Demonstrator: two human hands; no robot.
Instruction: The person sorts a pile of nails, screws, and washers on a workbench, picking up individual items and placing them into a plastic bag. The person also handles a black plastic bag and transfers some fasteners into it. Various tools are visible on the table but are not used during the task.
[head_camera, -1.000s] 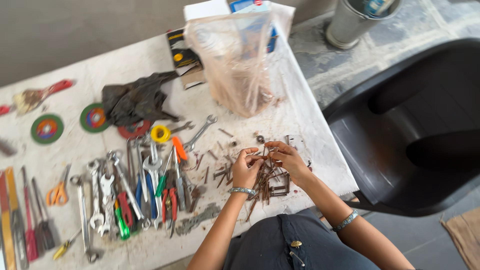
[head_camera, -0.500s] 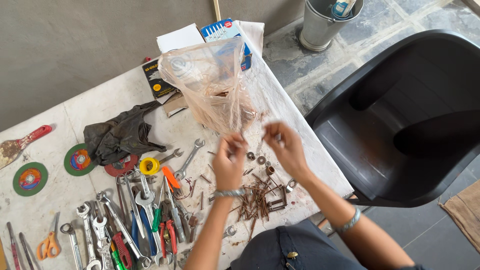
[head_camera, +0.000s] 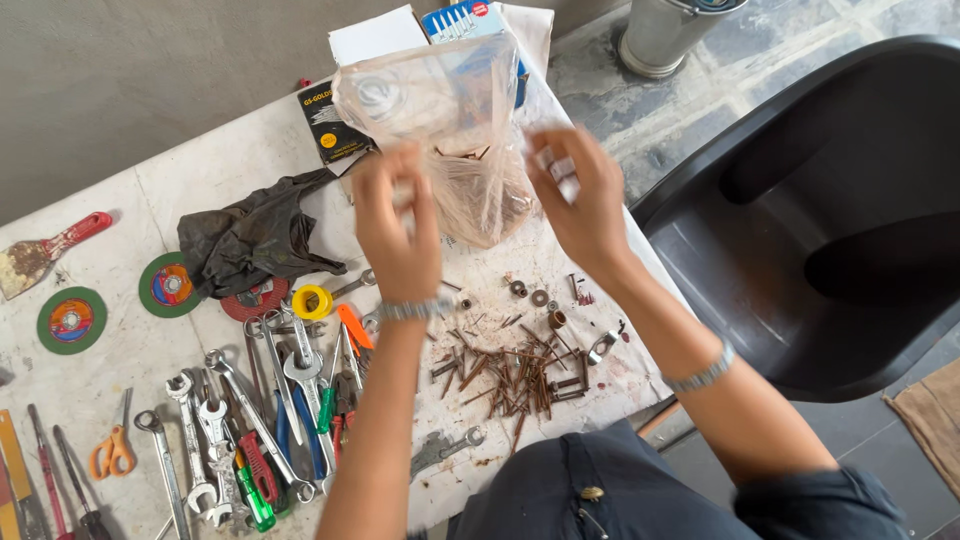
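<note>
Both hands, left hand (head_camera: 398, 225) and right hand (head_camera: 580, 195), pinch open a clear crinkled plastic bag (head_camera: 450, 130) at the white table's (head_camera: 150, 360) twelve o'clock, above rusty nails (head_camera: 510, 375) heaped at six.

Silver bracelets (head_camera: 705, 372), dark blue clothing (head_camera: 620, 495)

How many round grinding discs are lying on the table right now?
3. Two green discs sit at the table's left: one near the edge, one beside the dark cloth. A red disc lies partly under that cloth; others may be hidden.
</note>
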